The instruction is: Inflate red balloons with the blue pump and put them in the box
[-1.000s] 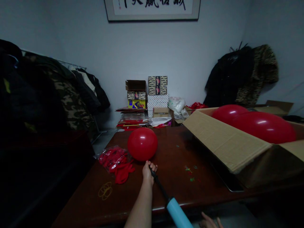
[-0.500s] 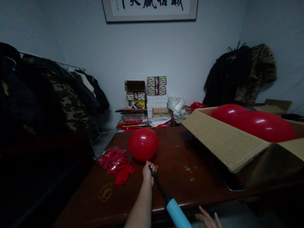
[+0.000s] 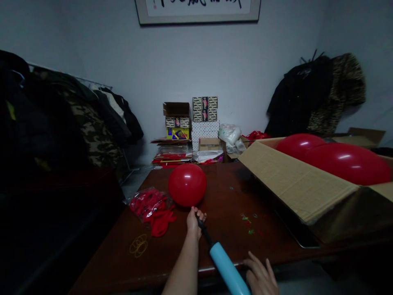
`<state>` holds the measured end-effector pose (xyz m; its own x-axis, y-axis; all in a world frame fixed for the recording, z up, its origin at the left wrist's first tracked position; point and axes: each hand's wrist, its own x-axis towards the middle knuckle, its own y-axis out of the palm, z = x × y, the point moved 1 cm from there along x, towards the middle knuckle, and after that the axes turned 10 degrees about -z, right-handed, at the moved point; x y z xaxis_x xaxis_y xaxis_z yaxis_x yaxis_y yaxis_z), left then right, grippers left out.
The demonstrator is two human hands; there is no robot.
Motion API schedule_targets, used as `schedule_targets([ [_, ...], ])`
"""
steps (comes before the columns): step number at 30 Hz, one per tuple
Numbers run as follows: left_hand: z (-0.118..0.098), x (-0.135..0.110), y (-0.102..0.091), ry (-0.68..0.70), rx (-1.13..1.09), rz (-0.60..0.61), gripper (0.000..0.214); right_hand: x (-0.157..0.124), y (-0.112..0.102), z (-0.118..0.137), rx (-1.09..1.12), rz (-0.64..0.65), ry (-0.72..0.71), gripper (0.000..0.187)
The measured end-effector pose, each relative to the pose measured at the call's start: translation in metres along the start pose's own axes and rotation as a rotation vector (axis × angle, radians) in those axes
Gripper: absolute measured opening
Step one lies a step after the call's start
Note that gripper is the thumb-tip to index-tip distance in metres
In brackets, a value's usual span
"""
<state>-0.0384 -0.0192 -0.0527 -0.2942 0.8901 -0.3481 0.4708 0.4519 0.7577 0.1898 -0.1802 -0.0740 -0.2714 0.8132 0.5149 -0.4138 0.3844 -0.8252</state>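
Observation:
A round, inflated red balloon (image 3: 187, 185) stands over the table with its neck pointing toward me. My left hand (image 3: 195, 221) is closed around that neck and the black nozzle end of a balloon pump. The pump's light-blue barrel (image 3: 229, 268) slants down to the right and leaves the picture at the bottom. Just right of the barrel is my right hand (image 3: 260, 273), fingers stretched and apart; whether its palm touches the pump cannot be seen. Left of the balloon lies a clear bag of uninflated red balloons (image 3: 150, 205), some spilling out (image 3: 161, 222).
Yellow rubber bands (image 3: 138, 246) and small coloured bands (image 3: 246, 218) lie on the dark brown table (image 3: 221, 192). A cardboard box (image 3: 297, 180) with large red balloons (image 3: 346, 162) occupies the right side, above a dark flat device (image 3: 299, 231). Stacked boxes (image 3: 205, 131) stand against the wall.
The blue barrel has slid up toward the nozzle, so less black shaft shows. My right hand has moved up and left with it. My left hand keeps its hold.

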Motion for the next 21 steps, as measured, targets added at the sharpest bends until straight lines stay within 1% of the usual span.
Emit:
schedule_targets([
  [3,0.000,0.000,0.000,0.011,0.013,0.004,0.027,0.010,0.003,-0.002,0.075,0.133,-0.037,0.018],
  [5,0.000,0.000,0.000,0.017,0.020,-0.002,0.028,0.018,0.002,0.002,0.094,0.169,-0.022,0.031],
  [7,0.000,0.000,-0.001,0.016,0.025,-0.008,0.028,0.026,-0.001,0.011,0.098,0.174,0.018,0.041],
  [10,0.002,0.001,0.000,0.019,0.029,-0.008,0.029,0.042,-0.010,0.030,0.107,0.186,0.059,0.047],
  [12,0.003,0.002,0.000,0.018,0.046,0.010,0.031,0.058,-0.017,0.043,0.099,0.158,0.086,0.039],
  [14,0.005,0.002,0.001,0.020,0.070,0.026,0.033,0.078,-0.024,0.056,0.083,0.100,0.113,0.019],
  [15,0.005,0.002,0.001,0.033,0.067,0.020,0.033,0.088,-0.026,0.061,0.070,0.077,0.130,0.015],
  [16,0.005,0.002,0.000,0.050,0.054,0.005,0.033,0.097,-0.028,0.066,0.057,0.072,0.145,0.016],
  [17,0.005,0.002,-0.001,0.067,0.034,-0.015,0.032,0.105,-0.029,0.069,0.043,0.074,0.163,0.021],
  [19,0.003,0.004,-0.002,0.077,0.001,-0.043,0.031,0.114,-0.029,0.073,0.017,0.117,0.173,0.039],
  [21,0.002,0.007,-0.003,0.053,-0.007,-0.045,0.029,0.111,-0.028,0.072,-0.020,0.172,0.158,0.054],
])
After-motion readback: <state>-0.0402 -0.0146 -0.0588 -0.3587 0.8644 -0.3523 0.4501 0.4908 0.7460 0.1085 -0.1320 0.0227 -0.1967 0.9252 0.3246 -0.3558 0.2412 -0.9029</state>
